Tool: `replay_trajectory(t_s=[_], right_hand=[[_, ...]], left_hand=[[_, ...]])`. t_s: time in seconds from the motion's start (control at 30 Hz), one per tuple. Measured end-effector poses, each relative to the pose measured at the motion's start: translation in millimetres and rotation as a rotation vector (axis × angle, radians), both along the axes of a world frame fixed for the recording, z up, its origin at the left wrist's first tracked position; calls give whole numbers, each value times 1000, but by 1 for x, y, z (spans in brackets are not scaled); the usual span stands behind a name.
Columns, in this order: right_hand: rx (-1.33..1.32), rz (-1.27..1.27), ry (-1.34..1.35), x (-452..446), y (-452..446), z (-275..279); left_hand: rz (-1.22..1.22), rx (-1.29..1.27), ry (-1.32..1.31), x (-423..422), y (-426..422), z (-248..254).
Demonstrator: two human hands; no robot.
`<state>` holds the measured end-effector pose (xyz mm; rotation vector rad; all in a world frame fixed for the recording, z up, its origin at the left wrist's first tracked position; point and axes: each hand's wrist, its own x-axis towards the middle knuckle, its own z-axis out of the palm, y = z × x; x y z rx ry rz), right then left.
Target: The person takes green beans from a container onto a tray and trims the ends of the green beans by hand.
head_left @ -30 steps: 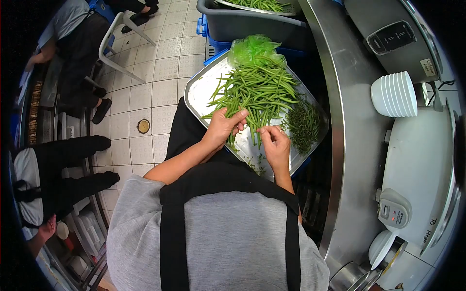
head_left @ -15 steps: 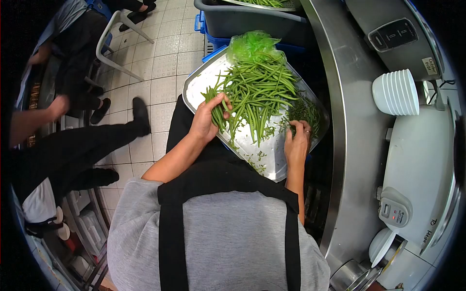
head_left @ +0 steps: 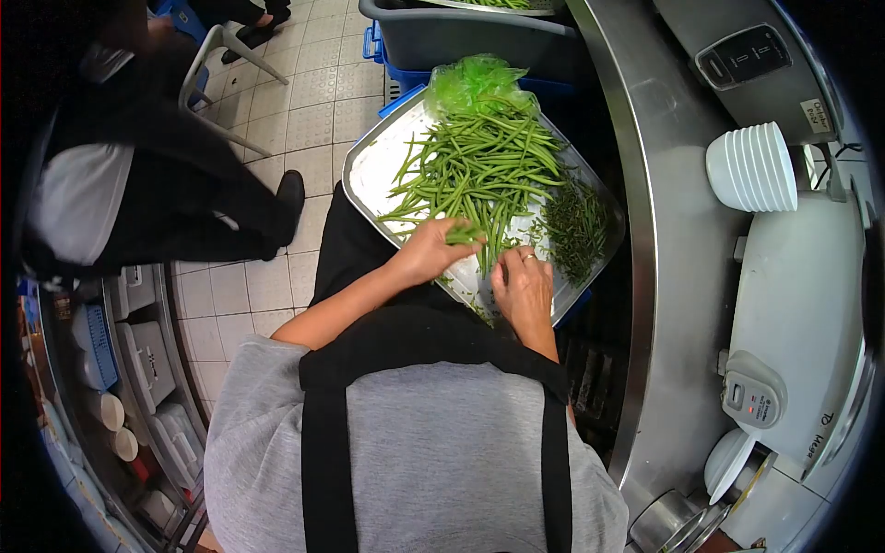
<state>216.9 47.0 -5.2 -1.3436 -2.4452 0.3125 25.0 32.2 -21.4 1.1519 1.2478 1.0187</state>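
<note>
A metal tray (head_left: 367, 170) rests on my lap, with a heap of green beans (head_left: 489, 161) across its middle. My left hand (head_left: 431, 252) is closed around a small bunch of green beans at the near side of the heap. Close beside it, my right hand (head_left: 525, 288) has thumb and fingers pinched together near the bunch's ends; what lies between them is too small to make out. Dark trimmed bean ends (head_left: 576, 226) form a pile on the tray's right side, and small green bits are scattered near my hands. A green plastic bag (head_left: 479, 85) lies at the far end.
A grey tub (head_left: 479, 41) stands beyond the tray. On my right runs a steel counter (head_left: 682, 304) with stacked white bowls (head_left: 751, 168) and a white appliance lid (head_left: 793, 323). At left, a person in black trousers (head_left: 203, 198) stands near a chair (head_left: 221, 83) and shelves (head_left: 147, 369).
My left hand has moved right and nearer to me with beans in it. My right hand has left the trimmings pile and come beside it. The person at left has shifted.
</note>
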Motion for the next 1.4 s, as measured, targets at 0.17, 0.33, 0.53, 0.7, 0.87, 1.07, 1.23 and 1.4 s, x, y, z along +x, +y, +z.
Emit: replay_trajectory(t_s=[0.17,0.33,0.53,0.7,0.87,1.07,1.23,1.4], right_hand=[[80,84,172,-4,-7,34],[-72,-151,659,4,5,27],[-281,-161,527,15,14,16],[-561,-51,541,5,2,8],[-746,-117,627,18,5,-11],[-790,-212,940,25,15,-14],[-428,-366,751,31,25,-36],[-256,-217,-43,20,7,-32]], left_hand=[[-199,367,317,10,-2,-7],[-158,367,181,11,-5,10],[81,-243,-557,-4,1,19],[153,-248,-619,-8,1,23],[174,-220,-628,-9,2,21],[116,-175,-634,-8,0,23],[102,-107,-618,-6,-3,27],[200,-129,-566,-16,4,27]])
